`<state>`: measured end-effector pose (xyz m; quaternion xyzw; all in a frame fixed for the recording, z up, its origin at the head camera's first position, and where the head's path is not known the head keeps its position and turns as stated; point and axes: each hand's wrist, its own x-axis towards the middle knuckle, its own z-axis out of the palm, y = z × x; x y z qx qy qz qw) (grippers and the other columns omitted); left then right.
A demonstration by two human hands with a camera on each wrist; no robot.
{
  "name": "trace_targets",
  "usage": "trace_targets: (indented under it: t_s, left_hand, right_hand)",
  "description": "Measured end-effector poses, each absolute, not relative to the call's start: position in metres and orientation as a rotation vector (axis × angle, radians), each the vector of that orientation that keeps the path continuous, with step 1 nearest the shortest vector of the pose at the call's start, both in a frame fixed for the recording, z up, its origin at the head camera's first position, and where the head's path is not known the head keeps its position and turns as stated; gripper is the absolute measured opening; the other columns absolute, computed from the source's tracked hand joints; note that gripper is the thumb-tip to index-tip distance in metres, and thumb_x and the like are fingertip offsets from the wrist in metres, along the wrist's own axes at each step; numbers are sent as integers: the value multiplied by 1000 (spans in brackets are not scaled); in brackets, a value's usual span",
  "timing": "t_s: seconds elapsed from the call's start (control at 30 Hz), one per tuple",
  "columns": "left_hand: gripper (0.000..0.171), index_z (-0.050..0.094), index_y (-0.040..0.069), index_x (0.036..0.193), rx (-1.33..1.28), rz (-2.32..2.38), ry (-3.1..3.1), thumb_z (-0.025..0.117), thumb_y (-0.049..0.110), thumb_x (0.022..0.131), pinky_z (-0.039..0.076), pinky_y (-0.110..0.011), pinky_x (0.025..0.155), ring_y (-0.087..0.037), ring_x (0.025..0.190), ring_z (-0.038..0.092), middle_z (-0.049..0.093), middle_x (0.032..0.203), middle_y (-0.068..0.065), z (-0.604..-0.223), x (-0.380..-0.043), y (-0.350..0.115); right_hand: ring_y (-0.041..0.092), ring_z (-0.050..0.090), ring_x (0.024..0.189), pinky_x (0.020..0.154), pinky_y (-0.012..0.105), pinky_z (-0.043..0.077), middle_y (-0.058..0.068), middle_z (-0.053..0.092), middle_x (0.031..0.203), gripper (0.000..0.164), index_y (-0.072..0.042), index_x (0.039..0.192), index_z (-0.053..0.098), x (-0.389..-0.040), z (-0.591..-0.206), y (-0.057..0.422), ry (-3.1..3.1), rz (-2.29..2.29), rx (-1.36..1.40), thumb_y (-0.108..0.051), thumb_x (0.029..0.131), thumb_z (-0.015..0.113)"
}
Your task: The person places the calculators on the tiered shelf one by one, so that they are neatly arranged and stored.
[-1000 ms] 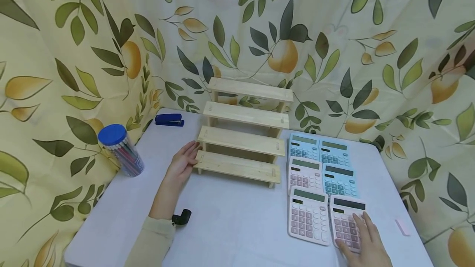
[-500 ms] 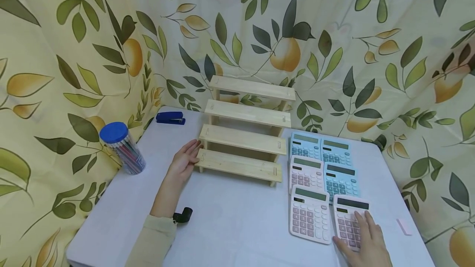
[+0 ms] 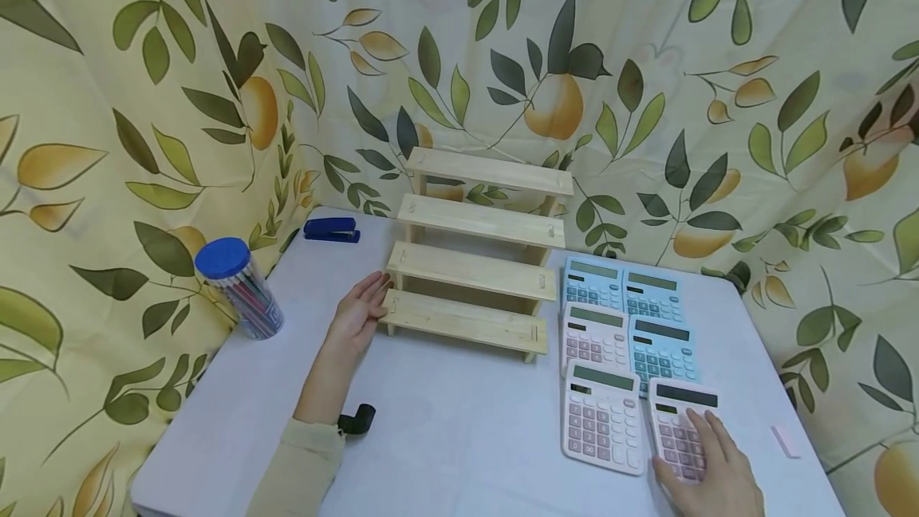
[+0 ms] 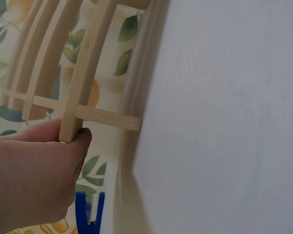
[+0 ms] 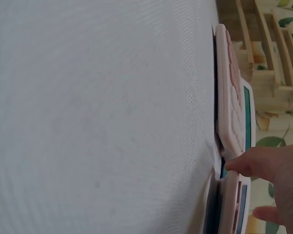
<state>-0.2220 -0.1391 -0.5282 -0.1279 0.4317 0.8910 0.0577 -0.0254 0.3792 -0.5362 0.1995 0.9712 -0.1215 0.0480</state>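
Observation:
A four-tier light wood step shelf (image 3: 463, 324) stands on the table. My left hand (image 3: 355, 319) is at its left end; in the left wrist view the thumb and fingers pinch the end of the lowest plank (image 4: 85, 68). At the front right, my right hand (image 3: 718, 475) holds a white calculator with pink keys (image 3: 675, 447), thumb at its left edge and fingers over its upper right side. A matching calculator (image 3: 601, 429) lies just left of it. Behind these lie another pink-keyed calculator (image 3: 594, 337) and several light blue calculators (image 3: 662, 357).
A clear jar of pencils with a blue lid (image 3: 247, 294) stands at the left. Behind it lies a blue stapler (image 3: 332, 230). A small pink strip (image 3: 786, 442) is near the right edge of the white table (image 3: 459, 453). Leaf-patterned cloth (image 3: 502, 46) hangs behind and beside it.
The calculator under my right hand has slid slightly right, widening the gap to its neighbour. My left hand keeps its place on the shelf. The head view has shifted a little.

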Motion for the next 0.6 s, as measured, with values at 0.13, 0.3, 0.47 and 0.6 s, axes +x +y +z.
trace_targets:
  t_s: [0.13, 0.3, 0.47, 0.6]
  left_hand:
    - [84, 27, -4, 161, -426, 2725, 1338, 30, -34, 83, 32, -33, 123, -31, 155, 31, 31, 167, -21, -527, -220, -135]
    - [84, 30, -4, 160, -473, 2762, 1316, 29, -34, 82, 33, -33, 122, -32, 154, 33, 34, 165, -21, -526, -219, -132]
    - [83, 30, -5, 160, -493, 2788, 1268, 29, -34, 82, 33, -32, 122, -32, 153, 35, 35, 165, -22, -526, -219, -131]
    - [84, 31, -4, 160, -508, 2796, 1263, 30, -34, 81, 33, -32, 122, -31, 152, 36, 36, 164, -21, -526, -219, -131]
  right_hand:
    - [60, 27, 140, 105, 82, 28, 26, 17, 166, 109, -10, 160, 31, -26, -534, 380, 2941, -374, 616, -56, 76, 83]
    - [59, 26, 143, 108, 82, 25, 23, 17, 168, 104, -13, 161, 32, -24, -527, 378, 2945, -402, 650, -54, 80, 82]
    - [57, 26, 146, 108, 82, 27, 20, 20, 169, 97, -14, 162, 33, -24, -514, 373, 3069, -450, 606, -48, 85, 81]
    - [55, 28, 147, 107, 78, 32, 19, 26, 168, 92, -15, 162, 36, -28, -502, 368, 3208, -510, 459, -43, 86, 81]
